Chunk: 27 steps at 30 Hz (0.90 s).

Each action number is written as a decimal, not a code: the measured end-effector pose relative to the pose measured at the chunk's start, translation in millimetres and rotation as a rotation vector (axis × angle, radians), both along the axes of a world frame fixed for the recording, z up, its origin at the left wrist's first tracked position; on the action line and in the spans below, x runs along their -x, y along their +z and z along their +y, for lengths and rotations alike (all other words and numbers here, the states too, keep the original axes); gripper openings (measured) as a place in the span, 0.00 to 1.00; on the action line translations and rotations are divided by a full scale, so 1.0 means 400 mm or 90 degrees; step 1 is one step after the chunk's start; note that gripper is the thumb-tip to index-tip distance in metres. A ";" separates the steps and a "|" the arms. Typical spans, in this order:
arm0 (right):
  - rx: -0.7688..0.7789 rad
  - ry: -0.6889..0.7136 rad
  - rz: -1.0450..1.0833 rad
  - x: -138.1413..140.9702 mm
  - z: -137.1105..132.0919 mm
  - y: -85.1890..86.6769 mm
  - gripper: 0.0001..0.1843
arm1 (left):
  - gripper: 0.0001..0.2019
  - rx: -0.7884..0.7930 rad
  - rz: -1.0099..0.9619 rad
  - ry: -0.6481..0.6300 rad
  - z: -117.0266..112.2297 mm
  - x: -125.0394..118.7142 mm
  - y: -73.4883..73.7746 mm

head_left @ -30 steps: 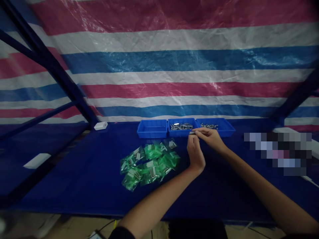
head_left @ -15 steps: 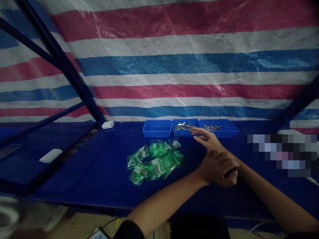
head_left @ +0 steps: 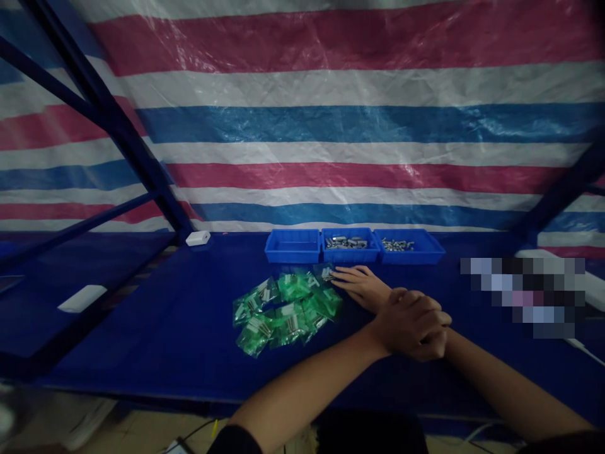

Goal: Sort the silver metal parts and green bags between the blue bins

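Observation:
My left hand is closed around my right wrist, its fingers curled over the top. Beyond it my right hand lies low over the blue table with its fingers stretched out to the left. The fingertips are at the edge of a small clear bag of metal pins; whether they press on it I cannot tell. Just left of that hand lies a group of green-tinted plastic bags, several of them, with metal pins and pale pieces inside.
Along the back stand three blue bins: a left bin, a middle bin with metal parts, and a right bin with small metal parts. White boxes sit at left. A blurred-out object lies at right, before a striped sheet.
My right hand has come down and left, from in front of the middle bin to the small clear bag. My left hand still grips the right wrist. The view has shifted slightly.

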State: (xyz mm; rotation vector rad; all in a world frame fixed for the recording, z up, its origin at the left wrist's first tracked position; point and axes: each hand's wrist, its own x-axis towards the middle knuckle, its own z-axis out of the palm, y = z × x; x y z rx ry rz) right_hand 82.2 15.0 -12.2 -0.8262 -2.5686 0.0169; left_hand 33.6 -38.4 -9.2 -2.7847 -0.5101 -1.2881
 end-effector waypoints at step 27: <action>0.653 -0.118 0.910 -0.030 -0.003 0.085 0.20 | 0.12 0.432 -0.580 0.368 0.082 0.088 0.092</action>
